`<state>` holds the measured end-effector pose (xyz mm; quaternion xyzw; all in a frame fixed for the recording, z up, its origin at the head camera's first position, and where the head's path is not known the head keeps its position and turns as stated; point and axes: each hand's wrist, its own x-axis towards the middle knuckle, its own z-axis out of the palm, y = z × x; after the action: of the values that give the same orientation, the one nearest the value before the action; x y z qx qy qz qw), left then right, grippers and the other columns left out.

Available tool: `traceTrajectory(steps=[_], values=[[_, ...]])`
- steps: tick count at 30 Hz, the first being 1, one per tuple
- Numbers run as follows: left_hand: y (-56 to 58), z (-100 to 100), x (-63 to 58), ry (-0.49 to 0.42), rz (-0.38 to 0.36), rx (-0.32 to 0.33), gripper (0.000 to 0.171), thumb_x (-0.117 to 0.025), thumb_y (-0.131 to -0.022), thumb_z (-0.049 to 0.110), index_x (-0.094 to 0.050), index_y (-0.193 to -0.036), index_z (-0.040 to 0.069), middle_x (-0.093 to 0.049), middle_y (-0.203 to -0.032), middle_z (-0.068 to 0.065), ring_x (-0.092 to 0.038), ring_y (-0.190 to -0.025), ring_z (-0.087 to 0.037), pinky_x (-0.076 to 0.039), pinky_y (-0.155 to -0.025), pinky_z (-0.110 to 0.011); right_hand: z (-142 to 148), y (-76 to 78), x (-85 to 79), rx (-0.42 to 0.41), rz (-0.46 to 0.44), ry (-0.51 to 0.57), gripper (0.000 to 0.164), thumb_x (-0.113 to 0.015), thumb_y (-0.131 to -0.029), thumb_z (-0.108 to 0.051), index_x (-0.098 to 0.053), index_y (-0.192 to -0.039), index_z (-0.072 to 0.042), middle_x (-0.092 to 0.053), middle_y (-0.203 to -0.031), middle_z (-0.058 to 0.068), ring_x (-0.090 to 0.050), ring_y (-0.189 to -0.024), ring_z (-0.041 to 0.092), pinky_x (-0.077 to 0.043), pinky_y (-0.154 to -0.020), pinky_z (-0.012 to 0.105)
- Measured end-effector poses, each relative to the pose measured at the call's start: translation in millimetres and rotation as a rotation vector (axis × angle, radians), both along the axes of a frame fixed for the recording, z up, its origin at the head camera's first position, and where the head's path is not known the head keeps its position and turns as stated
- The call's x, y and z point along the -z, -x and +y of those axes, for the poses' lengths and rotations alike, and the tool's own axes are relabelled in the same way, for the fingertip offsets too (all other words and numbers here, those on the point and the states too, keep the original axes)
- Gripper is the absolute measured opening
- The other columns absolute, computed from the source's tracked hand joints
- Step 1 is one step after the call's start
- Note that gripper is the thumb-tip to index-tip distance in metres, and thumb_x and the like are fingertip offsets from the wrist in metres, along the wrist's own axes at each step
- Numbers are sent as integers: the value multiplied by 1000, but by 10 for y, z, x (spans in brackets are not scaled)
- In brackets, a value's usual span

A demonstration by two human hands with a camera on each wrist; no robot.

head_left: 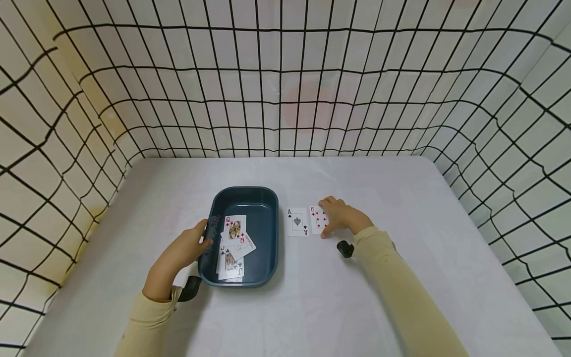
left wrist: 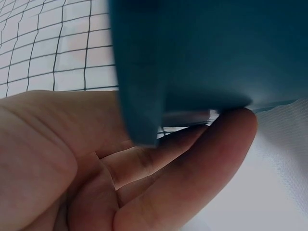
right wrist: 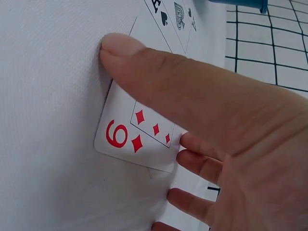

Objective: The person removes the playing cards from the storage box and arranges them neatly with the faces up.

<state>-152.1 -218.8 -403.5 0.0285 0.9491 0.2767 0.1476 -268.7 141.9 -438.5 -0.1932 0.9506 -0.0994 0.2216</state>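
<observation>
On the left, my left hand [head_left: 180, 251] grips the side wall of a dark blue tray [head_left: 263, 258]. In the left wrist view the fingers [left wrist: 192, 178] curl beneath the tray's rim. Several playing cards lie overlapping in the tray, among them a queen of diamonds [head_left: 234, 225] and a jack of clubs [head_left: 228, 267]. Right of the tray, my right hand [head_left: 344, 218] holds a six of diamonds [head_left: 316, 220] by opposite edges, flat against the cloth. Its thumb [right wrist: 159, 72] crosses over the near edge of the card. Beside it lies an ace of spades [head_left: 294, 229], face up.
White cloth [head_left: 312, 307] covers the table. Black grid netting [head_left: 281, 84] rises behind and at both sides, with pale sheets beyond it. Dark wrist-camera mounts sit under both wrists.
</observation>
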Motion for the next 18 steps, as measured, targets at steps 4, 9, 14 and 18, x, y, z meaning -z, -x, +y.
traceTrajectory(steps=[4,9,14,18], values=[[5,-6,11,-1,9,5,56,-53,-89,8,-24,-133,-11,-47,-120,-31,-52,-102,-38,-45,-81,-47,14,5,-1,0,-1,10,93,-79,-65,-32,-30,-137,-3,-29,-138,15,-31,-120,33,-30,-96,49],[10,-11,13,2,17,7,56,-54,-89,8,-24,-132,-12,-47,-120,-32,-53,-101,-37,-46,-80,-46,6,28,-43,-6,5,57,92,-74,-70,-39,-27,-139,-2,-25,-141,17,-26,-125,35,-25,-99,51],[10,-11,13,8,16,2,56,-54,-89,8,-24,-133,-12,-47,-120,-32,-53,-101,-38,-46,-80,-46,-100,46,-148,4,25,151,91,-69,-74,-47,-24,-141,-6,-20,-145,14,-20,-129,35,-23,-100,53],[10,-10,15,10,6,-5,56,-54,-89,9,-25,-133,-11,-46,-120,-31,-53,-101,-38,-46,-80,-47,-258,34,-270,-42,72,198,90,-66,-75,-48,-23,-141,-5,-20,-145,14,-19,-130,34,-22,-101,52]])
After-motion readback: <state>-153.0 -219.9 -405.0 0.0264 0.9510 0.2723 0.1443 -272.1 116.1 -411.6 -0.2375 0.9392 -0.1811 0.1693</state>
